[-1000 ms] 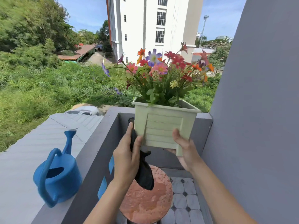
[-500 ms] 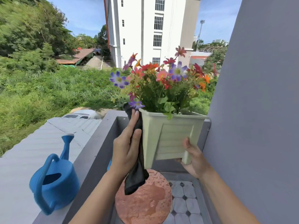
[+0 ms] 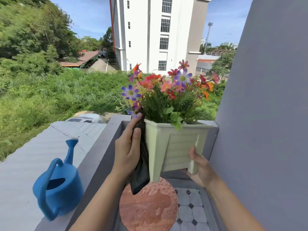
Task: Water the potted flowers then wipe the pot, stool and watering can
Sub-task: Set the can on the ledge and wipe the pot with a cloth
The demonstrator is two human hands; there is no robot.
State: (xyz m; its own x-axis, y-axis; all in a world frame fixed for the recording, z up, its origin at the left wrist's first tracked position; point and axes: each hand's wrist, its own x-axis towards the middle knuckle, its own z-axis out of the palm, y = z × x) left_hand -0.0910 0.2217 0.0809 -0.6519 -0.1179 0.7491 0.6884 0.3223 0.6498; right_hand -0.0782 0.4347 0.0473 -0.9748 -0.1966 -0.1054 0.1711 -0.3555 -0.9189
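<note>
Right now your pot (image 3: pixel 175 147) is a pale green square planter with slatted panels, tapering toward its foot, held up in the air at about 1 o'clock from the stool (image 3: pixel 148 205) and tilted slightly. It is packed with flowers (image 3: pixel 166 90) in red, pink, orange and purple above green leaves. The stool's round reddish top, blotched and worn, sits below the pot over grey floor tiles (image 3: pixel 190 207). At 9 o'clock from the stool, the blue can (image 3: pixel 58 189) stands on the grey ledge (image 3: pixel 93 157), its top opening dark and its spout pointing away from you; whether it holds water cannot be told. Your left hand (image 3: pixel 128 150) is closed on a dark cloth (image 3: pixel 141 164), pressing it flat against the pot's left side, fingertips near the rim, the cloth's tail hanging down over the stool. Your right hand (image 3: pixel 200 167) grips the pot's lower right corner, thumb on the front panel and fingers curled underneath.
</note>
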